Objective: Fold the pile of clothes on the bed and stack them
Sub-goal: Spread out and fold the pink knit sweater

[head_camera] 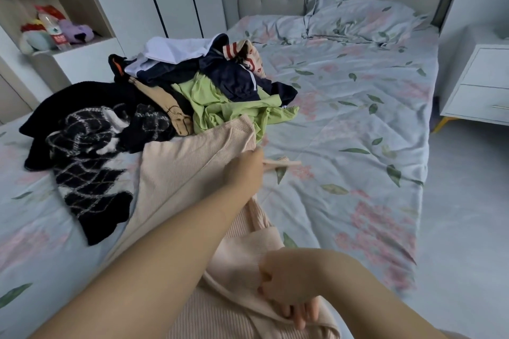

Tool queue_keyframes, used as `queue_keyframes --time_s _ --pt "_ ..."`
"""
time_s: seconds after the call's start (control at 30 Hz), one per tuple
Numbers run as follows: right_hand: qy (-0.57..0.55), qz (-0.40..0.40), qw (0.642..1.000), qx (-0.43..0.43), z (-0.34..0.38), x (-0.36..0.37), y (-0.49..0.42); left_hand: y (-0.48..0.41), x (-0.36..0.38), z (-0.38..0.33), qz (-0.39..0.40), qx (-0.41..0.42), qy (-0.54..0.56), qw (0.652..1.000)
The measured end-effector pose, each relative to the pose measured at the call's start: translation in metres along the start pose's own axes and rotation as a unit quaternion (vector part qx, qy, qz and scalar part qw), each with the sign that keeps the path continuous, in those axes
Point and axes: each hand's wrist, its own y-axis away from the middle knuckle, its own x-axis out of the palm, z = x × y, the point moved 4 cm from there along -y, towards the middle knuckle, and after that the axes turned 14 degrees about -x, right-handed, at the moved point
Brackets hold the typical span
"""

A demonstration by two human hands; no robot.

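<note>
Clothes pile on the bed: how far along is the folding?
Done: nothing; no folded stack shows on the bed. In hand: the left hand and right hand grip the beige ribbed garment, not yet folded. Left: the pile, with the black checked knit, green shirt, navy jacket and white garment all crumpled.

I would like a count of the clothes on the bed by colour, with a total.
Peach ribbed garment: 1
Green garment: 1
Navy jacket: 1
White garment: 1
Tan garment: 1
Black-and-white knit: 1
Cream garment with red stripes: 1
Total: at least 7; more may lie hidden.
</note>
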Motion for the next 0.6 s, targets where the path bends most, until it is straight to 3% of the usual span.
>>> queue_keyframes --time_s 0.07,0.13,0.27,0.37,0.43,0.5,0.6 --pt "-0.006 0.000 1.000 0.008 -0.002 -0.001 0.002 -0.012 -0.018 0.018 -0.038 -0.138 0.207 0.968" --pt "-0.007 -0.007 1.000 0.010 -0.003 -0.003 0.003 -0.022 -0.034 0.047 -0.073 -0.245 0.365 0.895" --pt "0.025 -0.030 0.999 -0.013 0.004 -0.007 0.005 -0.035 -0.056 0.135 -0.161 -0.373 0.422 0.811" --pt "0.041 -0.024 0.999 -0.022 0.009 -0.010 0.005 -0.033 -0.033 0.206 -0.076 -0.487 0.458 0.739" --pt "0.052 -0.018 0.998 -0.019 0.009 -0.011 0.003 -0.020 -0.014 0.232 0.005 -0.517 0.523 0.678" --pt "0.063 -0.022 0.998 -0.021 0.007 -0.011 0.001 -0.012 0.001 0.247 0.043 -0.503 0.575 0.644" --pt "0.100 -0.032 0.994 -0.024 0.004 -0.012 -0.001 -0.009 0.004 0.251 0.039 -0.462 0.628 0.625"
